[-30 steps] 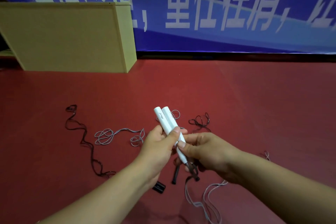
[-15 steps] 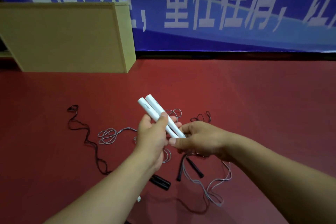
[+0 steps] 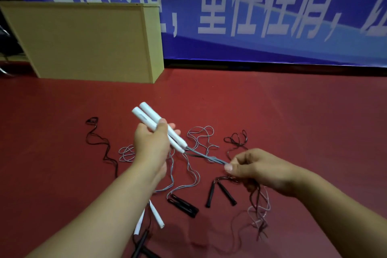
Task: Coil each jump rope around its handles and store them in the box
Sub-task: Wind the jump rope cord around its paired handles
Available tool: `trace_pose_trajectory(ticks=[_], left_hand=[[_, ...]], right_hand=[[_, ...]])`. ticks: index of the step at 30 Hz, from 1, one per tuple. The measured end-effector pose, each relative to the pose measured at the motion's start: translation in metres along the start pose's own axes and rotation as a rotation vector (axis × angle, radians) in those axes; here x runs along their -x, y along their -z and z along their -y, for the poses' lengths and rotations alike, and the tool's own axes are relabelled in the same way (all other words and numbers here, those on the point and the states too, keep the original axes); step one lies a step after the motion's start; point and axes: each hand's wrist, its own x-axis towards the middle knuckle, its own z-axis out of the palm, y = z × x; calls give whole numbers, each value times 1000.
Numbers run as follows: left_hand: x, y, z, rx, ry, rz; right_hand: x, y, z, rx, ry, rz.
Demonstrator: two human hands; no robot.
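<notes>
My left hand [image 3: 151, 144] grips two white jump rope handles [image 3: 146, 116] held side by side, pointing up and to the left. A doubled grey cord [image 3: 204, 156] runs taut from their lower ends to my right hand [image 3: 254, 168], which pinches it between thumb and fingers. The rest of the grey cord [image 3: 199, 136] lies looped on the red floor. The tan box [image 3: 88, 42] stands at the back left, its open top hidden from here.
More ropes lie on the floor: black handles [image 3: 222, 192], another black pair [image 3: 183, 205], white handles [image 3: 156, 214] near my left forearm, a black cord [image 3: 98, 142] at the left and a pinkish cord [image 3: 259, 209] under my right wrist. A blue banner [image 3: 251, 6] covers the back wall.
My right hand slid away from the handles down and to the right along the grey cord, pulling it taut. My left hand lifted the handles slightly up and left.
</notes>
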Motion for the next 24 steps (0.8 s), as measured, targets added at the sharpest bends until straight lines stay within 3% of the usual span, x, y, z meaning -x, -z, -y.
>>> trace_pose_trajectory(ticks=[4, 7, 9, 12, 15, 17, 20, 24], left_hand=[[-12, 6, 0, -103, -158, -66], [-14, 6, 2, -222, -239, -45], [-7, 0, 8, -362, -270, 80], [12, -8, 17, -526, -194, 450], [37, -11, 26, -747, -101, 855], [51, -14, 29, -848, -70, 1031], [58, -19, 26, -895, -40, 1098], [61, -25, 26, -842, -32, 1086]], right_hand=[[11, 21, -3, 258, -98, -96], [19, 32, -3, 222, -94, -161], [21, 36, -3, 66, -14, -205], [24, 38, -6, -74, 54, -310], [27, 31, -8, 59, 110, -350], [30, 28, -9, 219, 164, -301], [33, 26, -8, 498, 118, -192], [30, 30, -9, 505, 58, -157]])
